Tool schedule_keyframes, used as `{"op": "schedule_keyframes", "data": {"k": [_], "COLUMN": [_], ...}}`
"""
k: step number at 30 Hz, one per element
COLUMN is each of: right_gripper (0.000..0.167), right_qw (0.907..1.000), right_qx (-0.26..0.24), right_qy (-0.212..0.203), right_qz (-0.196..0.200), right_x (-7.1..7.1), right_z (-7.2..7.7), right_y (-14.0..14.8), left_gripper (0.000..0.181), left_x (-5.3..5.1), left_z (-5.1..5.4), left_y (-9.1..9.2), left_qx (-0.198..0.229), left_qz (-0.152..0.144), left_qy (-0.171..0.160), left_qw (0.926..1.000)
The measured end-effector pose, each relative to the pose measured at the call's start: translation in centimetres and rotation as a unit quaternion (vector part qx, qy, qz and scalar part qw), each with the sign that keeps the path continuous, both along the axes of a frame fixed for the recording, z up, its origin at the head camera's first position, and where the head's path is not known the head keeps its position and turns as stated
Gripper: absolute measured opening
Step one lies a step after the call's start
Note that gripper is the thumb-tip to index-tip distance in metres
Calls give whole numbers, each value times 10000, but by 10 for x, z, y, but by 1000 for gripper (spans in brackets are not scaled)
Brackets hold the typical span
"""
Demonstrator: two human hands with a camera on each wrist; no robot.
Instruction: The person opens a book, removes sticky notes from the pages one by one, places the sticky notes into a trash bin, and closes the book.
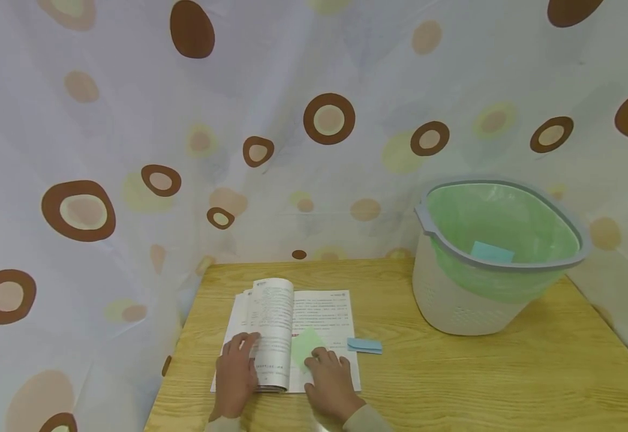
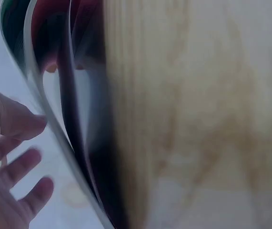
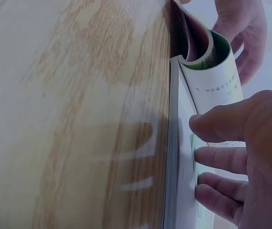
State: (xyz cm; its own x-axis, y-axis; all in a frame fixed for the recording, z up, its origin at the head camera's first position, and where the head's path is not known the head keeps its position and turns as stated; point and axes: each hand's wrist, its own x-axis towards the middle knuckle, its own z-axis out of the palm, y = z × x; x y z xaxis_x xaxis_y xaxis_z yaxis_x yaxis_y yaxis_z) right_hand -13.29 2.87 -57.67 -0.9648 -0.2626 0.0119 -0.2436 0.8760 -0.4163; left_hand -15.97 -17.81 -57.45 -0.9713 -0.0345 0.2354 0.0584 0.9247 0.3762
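An open book (image 1: 324, 309) lies on the wooden table, several of its left pages (image 1: 273, 324) curled over in a roll. My left hand (image 1: 235, 375) rests on those curled pages, fingers spread; in the left wrist view the hand (image 2: 7, 157) is beside the bent pages. On the right page lies a light green paper (image 1: 304, 347), touched by the fingertips of my right hand (image 1: 332, 384). The right wrist view shows this hand (image 3: 255, 162) with its fingers extended against the page. A folded blue paper (image 1: 364, 345) overlaps the book's right edge.
At the right back of the table (image 1: 454, 378) stands a white basket (image 1: 454, 306) with a grey rim and green inside, holding a blue paper (image 1: 492, 252). A patterned curtain (image 1: 292, 198) hangs behind and at the left side. A small brown spot shows at the table's left edge.
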Motion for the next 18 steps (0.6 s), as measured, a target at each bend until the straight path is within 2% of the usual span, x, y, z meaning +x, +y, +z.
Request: {"op": "schedule_keyframes", "data": {"k": [2,3,5,6,7,9,12,15,18], "right_gripper": [38,38,37,37,37,37,36,36,35], "right_qw": [10000,10000,10000,10000,10000,9999,9997,9995,9995], "right_qx": [-6,-11,-7,-3,1,-4,10,74,176], "right_qy": [-4,-17,-44,-53,-71,-119,-218,-283,-256], "right_qz": [-3,-9,-4,3,15,36,72,93,92], "right_x": [1,1,1,1,1,0,-1,-2,-2], "right_z": [1,2,3,3,3,4,4,4,3], "right_y": [0,0,0,0,0,1,1,0,0], "left_gripper": [38,34,33,41,51,67,74,67,53], "left_x": [0,0,1,1,2,2,3,2,2], "left_z": [3,5,10,11,12,12,8,5,5], "left_y": [2,4,8,10,13,17,23,29,36], "left_qx": [-54,28,180,241,291,250,267,144,-322], "left_qz": [-409,-469,-347,-195,-78,85,321,365,62], "left_qy": [-236,-528,-1093,-1368,-1569,-1762,-1669,-1212,-714], "left_qw": [9989,9975,9932,9901,9872,9840,9851,9918,9969]}}
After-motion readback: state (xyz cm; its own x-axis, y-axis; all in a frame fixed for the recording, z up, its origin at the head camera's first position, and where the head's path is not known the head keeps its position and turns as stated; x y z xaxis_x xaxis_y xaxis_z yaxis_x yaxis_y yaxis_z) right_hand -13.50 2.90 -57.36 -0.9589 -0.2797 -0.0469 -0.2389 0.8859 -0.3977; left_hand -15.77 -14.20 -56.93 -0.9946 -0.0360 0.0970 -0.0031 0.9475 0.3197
